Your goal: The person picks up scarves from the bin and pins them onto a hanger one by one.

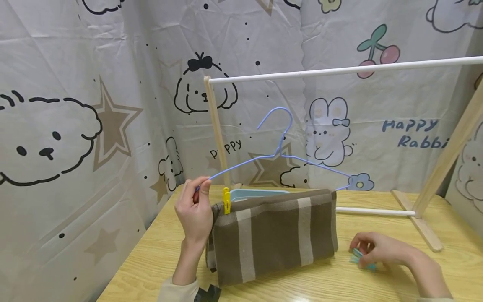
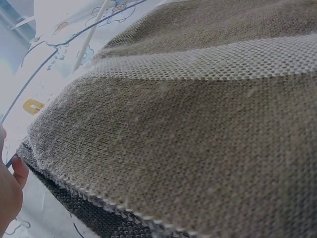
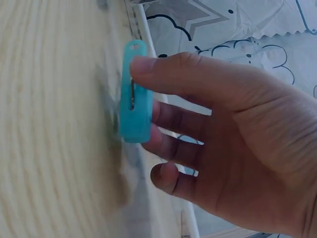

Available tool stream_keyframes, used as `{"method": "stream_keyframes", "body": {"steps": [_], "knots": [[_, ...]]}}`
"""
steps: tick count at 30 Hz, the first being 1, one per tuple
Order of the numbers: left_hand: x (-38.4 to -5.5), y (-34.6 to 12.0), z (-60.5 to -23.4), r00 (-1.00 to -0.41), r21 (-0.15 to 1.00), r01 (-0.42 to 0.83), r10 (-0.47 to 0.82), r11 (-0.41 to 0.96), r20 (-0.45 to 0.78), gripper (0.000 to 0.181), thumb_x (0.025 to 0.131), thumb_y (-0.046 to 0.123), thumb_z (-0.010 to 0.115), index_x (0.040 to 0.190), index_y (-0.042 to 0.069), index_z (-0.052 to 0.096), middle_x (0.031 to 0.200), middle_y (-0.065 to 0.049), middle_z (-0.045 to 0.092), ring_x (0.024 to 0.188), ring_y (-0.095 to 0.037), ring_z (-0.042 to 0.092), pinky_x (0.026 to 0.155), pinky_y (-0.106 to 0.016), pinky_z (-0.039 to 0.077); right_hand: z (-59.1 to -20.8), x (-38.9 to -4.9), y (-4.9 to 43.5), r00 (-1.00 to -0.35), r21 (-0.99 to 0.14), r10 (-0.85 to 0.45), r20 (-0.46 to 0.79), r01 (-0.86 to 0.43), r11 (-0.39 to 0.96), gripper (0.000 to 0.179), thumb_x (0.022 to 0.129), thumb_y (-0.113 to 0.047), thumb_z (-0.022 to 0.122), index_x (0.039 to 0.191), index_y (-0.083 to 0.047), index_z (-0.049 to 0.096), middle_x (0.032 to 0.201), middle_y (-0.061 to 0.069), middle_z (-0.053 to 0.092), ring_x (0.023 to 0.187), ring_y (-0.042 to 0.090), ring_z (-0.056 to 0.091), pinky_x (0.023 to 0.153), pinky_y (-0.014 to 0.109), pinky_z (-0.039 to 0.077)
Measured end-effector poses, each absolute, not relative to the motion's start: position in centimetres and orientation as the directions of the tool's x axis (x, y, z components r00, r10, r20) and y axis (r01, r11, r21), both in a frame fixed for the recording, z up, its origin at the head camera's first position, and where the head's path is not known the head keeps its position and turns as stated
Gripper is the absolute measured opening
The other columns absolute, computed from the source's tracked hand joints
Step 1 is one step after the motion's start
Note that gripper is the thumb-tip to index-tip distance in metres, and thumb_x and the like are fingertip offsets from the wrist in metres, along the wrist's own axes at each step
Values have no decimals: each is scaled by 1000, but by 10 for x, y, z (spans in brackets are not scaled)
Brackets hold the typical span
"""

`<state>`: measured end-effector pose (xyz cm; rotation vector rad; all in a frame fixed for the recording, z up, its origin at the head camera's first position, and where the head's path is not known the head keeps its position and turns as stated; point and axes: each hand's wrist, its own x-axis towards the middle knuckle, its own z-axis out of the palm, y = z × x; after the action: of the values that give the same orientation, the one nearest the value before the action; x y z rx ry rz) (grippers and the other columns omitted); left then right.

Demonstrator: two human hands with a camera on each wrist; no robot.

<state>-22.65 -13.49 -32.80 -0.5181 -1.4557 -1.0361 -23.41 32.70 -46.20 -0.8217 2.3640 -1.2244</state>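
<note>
My left hand (image 1: 195, 209) grips the left end of a blue wire hanger (image 1: 237, 165) and holds it upright above the table. A folded brown knit cloth (image 1: 275, 239) with pale stripes hangs over the hanger's lower part. On the cloth's top left edge sits a yellow clothespin (image 1: 227, 200). My right hand (image 1: 388, 249), low over the table to the right of the cloth, pinches a teal clothespin (image 3: 135, 99) between thumb and fingers. The left wrist view is mostly filled by the cloth (image 2: 188, 129), with only part of my left hand (image 2: 9, 193) at its edge.
A drying rack stands on the wooden table (image 1: 151, 260), with a white top rail (image 1: 339, 71) and wooden uprights (image 1: 449, 151). Behind the cloth, a pale blue tray (image 1: 260, 192) is partly hidden. A printed curtain (image 1: 75, 188) hangs around the table.
</note>
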Motion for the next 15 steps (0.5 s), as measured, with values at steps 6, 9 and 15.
{"method": "stream_keyframes", "body": {"steps": [6,9,15], "knots": [[-228,-135,-329,-164,271,816,-244,511,956,23,94,19,67,94,-3,72,62,-8,41,56,-9,29,50,-19,22,-449,-231,325,-796,-749,-602,66,-438,497,30,85,-6,71,113,-4,60,86,-2,55,71,1,51,56,23,43],[-229,-135,-330,-131,237,814,-230,530,964,28,94,23,65,96,-4,73,62,-8,42,55,-9,29,50,-18,22,-441,-228,323,-800,-694,-584,137,-498,520,29,85,-7,72,112,-7,60,86,-4,56,72,-1,52,56,23,43],[-232,-135,-331,-88,184,807,-193,561,977,29,96,24,64,95,-3,74,61,-7,40,54,-10,27,49,-16,20,-425,-222,315,-817,-654,-518,252,-538,531,30,87,-9,74,113,-15,62,87,-7,59,73,3,55,58,23,46]]}}
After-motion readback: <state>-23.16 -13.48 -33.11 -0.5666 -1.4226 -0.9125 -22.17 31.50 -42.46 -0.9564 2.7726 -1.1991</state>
